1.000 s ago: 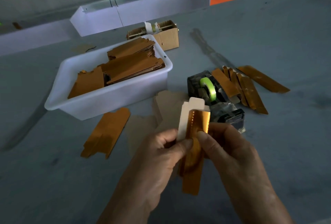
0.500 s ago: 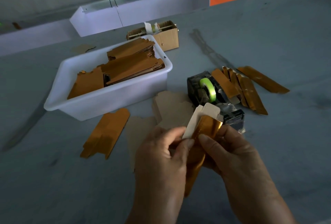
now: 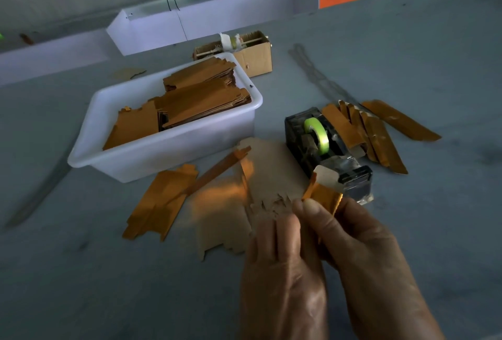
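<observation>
1. Across the whole view runs a grey table (image 3: 407, 54), with a long white trough (image 3: 217, 24) along its far edge.
2. Left of centre stands a white tub (image 3: 163, 160) holding stacks of gold card blanks (image 3: 201, 100). A small cardboard box (image 3: 255, 54) sits just beyond its far right corner.
3. Near the tub, brown-faced card sheets (image 3: 271, 176) lie flat. A loose gold blank (image 3: 160, 204) lies to their left.
4. At near centre, the left hand (image 3: 282, 271) and right hand (image 3: 361, 244) meet, backs toward the camera.
5. Right of the tub sits a dark tape dispenser (image 3: 326, 149) carrying a green tape roll (image 3: 316, 136). A fan of folded gold cartons (image 3: 380, 136) lies at its right side.
6. Smallest is a half-folded gold carton (image 3: 323, 193), raised above the table just in front of the dispenser's near end. The right hand pinches its upper part with the thumb on the gold face. The left hand's fingers curl round its lower part, which is mostly hidden between the hands.
</observation>
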Demonstrator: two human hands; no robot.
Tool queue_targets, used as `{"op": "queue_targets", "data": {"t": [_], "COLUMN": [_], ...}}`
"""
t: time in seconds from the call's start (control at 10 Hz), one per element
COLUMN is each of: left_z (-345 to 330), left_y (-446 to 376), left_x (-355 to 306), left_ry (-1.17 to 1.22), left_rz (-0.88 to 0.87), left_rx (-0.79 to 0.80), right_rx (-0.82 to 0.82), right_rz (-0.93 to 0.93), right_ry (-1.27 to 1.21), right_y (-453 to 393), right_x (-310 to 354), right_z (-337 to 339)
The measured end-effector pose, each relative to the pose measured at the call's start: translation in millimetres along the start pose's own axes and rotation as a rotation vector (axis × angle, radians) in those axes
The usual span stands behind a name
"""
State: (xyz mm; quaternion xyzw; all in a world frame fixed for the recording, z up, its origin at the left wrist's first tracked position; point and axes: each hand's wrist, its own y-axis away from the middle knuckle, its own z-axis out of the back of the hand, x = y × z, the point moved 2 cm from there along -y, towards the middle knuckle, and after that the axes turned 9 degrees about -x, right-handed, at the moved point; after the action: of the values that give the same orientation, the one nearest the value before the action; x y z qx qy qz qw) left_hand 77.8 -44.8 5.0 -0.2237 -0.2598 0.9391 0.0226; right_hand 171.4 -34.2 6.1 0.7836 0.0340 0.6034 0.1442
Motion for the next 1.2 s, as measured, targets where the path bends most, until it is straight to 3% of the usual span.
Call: {"op": "queue_targets", "data": {"t": [0.2, 0.3, 0.4, 0.6, 0.7, 0.8, 1.0, 1.2], "left_z": [20, 24, 30, 29, 28, 26, 6, -4], "left_y": [3, -4, -12, -15, -20, -27, -39, -45], "left_x": [12, 24, 25, 17, 16, 12, 2, -2], "left_ry": [0.407, 0.751, 0.901, 0.993, 1.005, 1.009, 1.033, 1.232], "left_rz": [0.364, 0.748, 0.772, 0.748, 0.804, 0.819, 0.837, 0.957], "left_rx": [0.037, 0.336, 0.454, 0.491, 0.401, 0.329, 0.286, 0.213], "right_rx": [-0.033, -0.023, -0.041, 0.023, -0.201, -0.422, -0.170, -0.127], "right_rz": [0.016, 0.054, 0.047, -0.109, 0.338, 0.589, 0.197, 0.186], "right_ry": [-0.004, -0.036, -0.005, 0.016, 0.413, 0.607, 0.555, 0.517], "right_y": [-5, -3, -2, -2, -3, -19, -64, -73], "right_x": [-4, -2, 0, 9, 27, 47, 42, 41], "right_z": [0, -3, 1, 5, 15, 33, 42, 45]}}
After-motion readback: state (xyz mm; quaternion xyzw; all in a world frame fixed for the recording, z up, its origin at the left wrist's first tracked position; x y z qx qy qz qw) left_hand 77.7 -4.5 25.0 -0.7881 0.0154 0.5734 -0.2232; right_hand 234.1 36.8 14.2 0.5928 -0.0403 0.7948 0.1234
